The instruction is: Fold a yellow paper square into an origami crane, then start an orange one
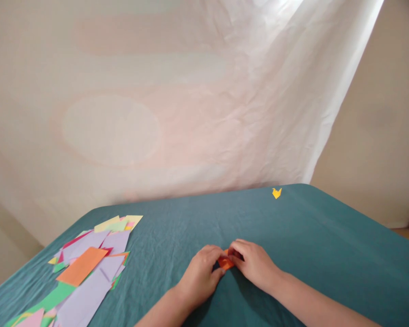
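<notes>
A small folded piece of orange paper [226, 262] is between my two hands, low over the middle of the table's near side. My left hand [204, 271] grips its left side, with the thumb near the lower edge and the fingers above. On the right side, my right hand [252, 263] pinches the paper between thumb and bent fingers. My fingers cover much of the paper, so its full shape is hidden. A yellow folded paper bird [276, 193] lies near the table's far edge, away from both hands.
Many loose sheets of coloured paper lie in a spread pile at the left, with an orange sheet [83, 266] and a lilac sheet [85, 295] on top. A dark green cloth [177, 227] covers the table. A pale hanging sheet [191, 113] is behind it.
</notes>
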`<state>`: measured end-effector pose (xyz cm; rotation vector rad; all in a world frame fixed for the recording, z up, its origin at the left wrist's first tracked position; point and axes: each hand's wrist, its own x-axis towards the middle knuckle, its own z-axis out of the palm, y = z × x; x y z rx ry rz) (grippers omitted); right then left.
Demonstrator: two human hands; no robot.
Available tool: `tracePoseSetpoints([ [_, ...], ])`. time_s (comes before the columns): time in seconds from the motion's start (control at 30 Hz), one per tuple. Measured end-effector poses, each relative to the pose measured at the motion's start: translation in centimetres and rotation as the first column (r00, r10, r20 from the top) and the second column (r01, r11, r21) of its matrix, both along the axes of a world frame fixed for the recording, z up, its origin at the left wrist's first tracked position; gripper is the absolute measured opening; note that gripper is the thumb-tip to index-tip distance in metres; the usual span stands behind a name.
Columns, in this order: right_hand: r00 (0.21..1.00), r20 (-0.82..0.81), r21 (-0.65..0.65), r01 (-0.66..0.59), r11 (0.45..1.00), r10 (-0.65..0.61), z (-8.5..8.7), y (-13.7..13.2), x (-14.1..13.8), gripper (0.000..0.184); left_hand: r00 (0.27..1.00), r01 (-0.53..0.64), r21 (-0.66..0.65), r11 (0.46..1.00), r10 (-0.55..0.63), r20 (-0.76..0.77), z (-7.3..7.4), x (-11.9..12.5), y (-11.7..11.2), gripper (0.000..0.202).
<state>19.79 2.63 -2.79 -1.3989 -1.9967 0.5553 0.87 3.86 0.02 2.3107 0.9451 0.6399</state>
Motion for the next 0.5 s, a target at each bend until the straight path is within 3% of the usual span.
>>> tracePoseSetpoints([
  [0.17,0.986,0.102,0.095,-0.143,0.985,0.134,0.5,-0.4,0.3,0.027,1.000,-0.023,-0.070,0.997,0.022,-0.012,0.0,-0.5,0.6,0.033],
  [0.3,0.917,0.315,0.137,-0.298,0.945,0.244,1.4,-1.1,0.2,0.029,1.000,-0.018,-0.146,0.989,0.019,0.005,0.1,-0.9,0.9,0.043],
  [0.5,0.815,0.527,0.142,-0.364,0.921,0.241,2.4,-2.6,-0.4,0.027,0.989,0.028,-0.027,0.999,-0.032,-0.147,0.4,-1.2,0.5,0.032],
])
